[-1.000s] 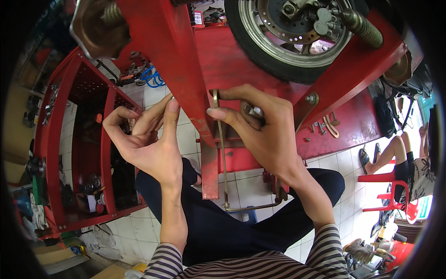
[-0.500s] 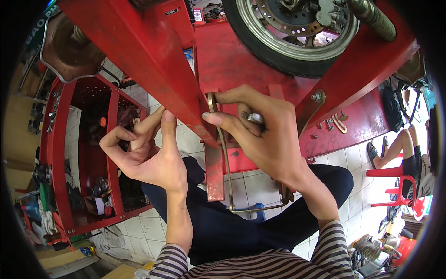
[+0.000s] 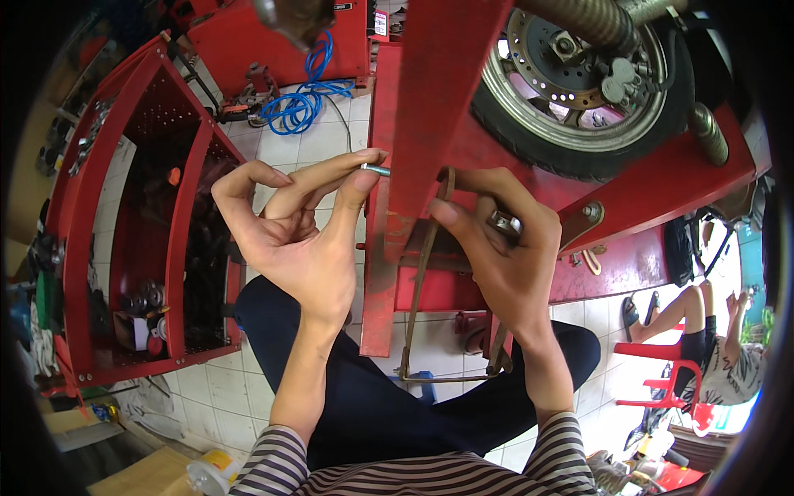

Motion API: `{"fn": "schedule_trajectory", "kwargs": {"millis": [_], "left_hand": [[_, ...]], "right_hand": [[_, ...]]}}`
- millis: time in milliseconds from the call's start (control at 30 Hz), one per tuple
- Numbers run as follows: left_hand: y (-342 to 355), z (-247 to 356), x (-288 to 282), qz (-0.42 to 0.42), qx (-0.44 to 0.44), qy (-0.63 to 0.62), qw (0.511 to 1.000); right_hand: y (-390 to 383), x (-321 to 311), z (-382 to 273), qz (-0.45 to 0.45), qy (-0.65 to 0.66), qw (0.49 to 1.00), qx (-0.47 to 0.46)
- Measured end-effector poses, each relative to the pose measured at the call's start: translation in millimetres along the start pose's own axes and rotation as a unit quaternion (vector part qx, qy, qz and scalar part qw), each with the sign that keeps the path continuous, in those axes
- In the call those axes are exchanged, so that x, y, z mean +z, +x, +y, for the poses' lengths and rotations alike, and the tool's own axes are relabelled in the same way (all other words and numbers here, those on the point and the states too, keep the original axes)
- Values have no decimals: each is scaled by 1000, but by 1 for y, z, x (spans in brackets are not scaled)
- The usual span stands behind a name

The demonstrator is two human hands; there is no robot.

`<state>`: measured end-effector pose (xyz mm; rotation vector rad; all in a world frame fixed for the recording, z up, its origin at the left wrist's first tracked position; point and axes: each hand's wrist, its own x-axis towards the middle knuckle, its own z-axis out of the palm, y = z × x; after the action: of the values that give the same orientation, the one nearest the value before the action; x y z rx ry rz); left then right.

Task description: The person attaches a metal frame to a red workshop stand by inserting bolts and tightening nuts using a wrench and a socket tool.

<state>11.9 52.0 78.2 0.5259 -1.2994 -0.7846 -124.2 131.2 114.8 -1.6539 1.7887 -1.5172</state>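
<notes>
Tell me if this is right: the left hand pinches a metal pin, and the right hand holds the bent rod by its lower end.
Wrong end: the head view shows the right hand holding the bent rod by its upper end.

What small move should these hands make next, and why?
Perhaps ease the small metal pin toward the red post: the left hand pinches it, pointing that way, while the right hand holds the metal rod on the post's other side.
</notes>
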Motion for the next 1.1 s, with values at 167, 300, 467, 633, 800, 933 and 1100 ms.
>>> {"fn": "schedule_trajectory", "kwargs": {"millis": [167, 300, 467, 633, 800, 933, 1100], "left_hand": [[1, -1, 2, -1, 0, -29, 1000], [-2, -3, 2, 7, -3, -41, 999], [-2, -4, 4, -5, -23, -66, 998], [3, -9, 0, -44, -43, -8, 998], [3, -9, -9, -74, -25, -54, 995], [3, -13, -15, -104, 27, -35, 994], [-1, -3, -2, 5, -69, -118, 991]], "right_hand": [[-1, 0, 2, 6, -9, 1000, 7], [-1, 1, -1, 6, 7, 1000, 26], [0, 2, 2, 10, -6, 1000, -5], [0, 2, 3, 14, -17, 1000, -7], [-1, 3, 5, 13, -21, 1000, -9], [-2, 5, 4, 18, -17, 1000, -4], [-3, 6, 6, 26, -28, 999, -5]]}}
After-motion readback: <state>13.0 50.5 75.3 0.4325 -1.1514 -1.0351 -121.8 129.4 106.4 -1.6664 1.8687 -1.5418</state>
